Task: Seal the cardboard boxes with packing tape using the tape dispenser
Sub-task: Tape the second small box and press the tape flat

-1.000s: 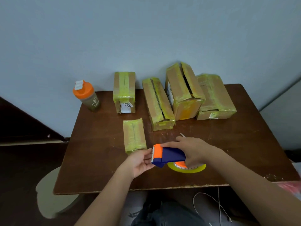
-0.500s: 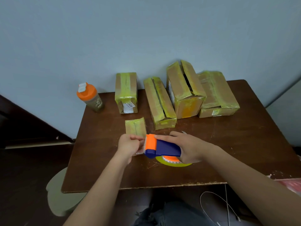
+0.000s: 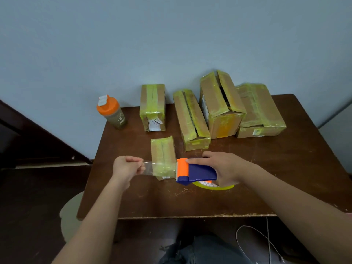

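Brown table (image 3: 285, 178) bears boxes (image 3: 190, 119) (five), bottle (image 3: 112, 113).

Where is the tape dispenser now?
Head view, centre: the tape dispenser is in the right hand, just right of the small box nearest the table's front.

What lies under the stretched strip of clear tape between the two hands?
Under the clear tape sits the small cardboard box, its near end visible through the film. The table beneath the box is covered, and whether the tape touches the box cannot be told.

Blue-orange tape dispenser (image 3: 192, 171), clear tape strip (image 3: 150, 168) across the small yellow-taped cardboard box (image 3: 163, 156), four boxes (image 3: 209, 111) behind
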Available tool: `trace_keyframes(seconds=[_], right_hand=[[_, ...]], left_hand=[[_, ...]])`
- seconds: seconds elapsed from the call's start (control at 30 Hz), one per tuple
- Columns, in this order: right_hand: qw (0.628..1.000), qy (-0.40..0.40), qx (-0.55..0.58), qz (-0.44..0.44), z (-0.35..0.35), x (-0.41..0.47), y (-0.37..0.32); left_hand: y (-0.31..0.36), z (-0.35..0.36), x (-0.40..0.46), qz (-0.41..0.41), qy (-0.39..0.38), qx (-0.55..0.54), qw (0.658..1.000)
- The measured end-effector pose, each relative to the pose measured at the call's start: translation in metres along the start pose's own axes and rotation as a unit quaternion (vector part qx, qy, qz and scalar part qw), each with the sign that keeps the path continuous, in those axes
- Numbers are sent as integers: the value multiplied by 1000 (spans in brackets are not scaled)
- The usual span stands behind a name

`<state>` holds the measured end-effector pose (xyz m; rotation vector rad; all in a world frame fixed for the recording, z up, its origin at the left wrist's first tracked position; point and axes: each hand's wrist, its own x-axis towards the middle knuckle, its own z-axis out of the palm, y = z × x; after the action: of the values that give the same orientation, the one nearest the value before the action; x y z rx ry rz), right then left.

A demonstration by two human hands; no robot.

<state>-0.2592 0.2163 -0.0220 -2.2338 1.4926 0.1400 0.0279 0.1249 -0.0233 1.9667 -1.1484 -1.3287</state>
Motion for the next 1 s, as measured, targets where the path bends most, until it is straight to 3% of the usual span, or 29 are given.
trace_keyframes(seconds=[0.3, 0.63, 1.0], right_hand=[[991, 8, -129, 20, -10, 6, 3], [991, -19, -128, 19, -13, 12, 7], [990, -25, -136, 14, -12, 22, 8]], left_hand=[[-31, 21, 3, -21, -10, -83, 996], [-43, 30, 7, -27, 43, -97, 994], [-46, 30, 11, -41, 48, -96, 993]])
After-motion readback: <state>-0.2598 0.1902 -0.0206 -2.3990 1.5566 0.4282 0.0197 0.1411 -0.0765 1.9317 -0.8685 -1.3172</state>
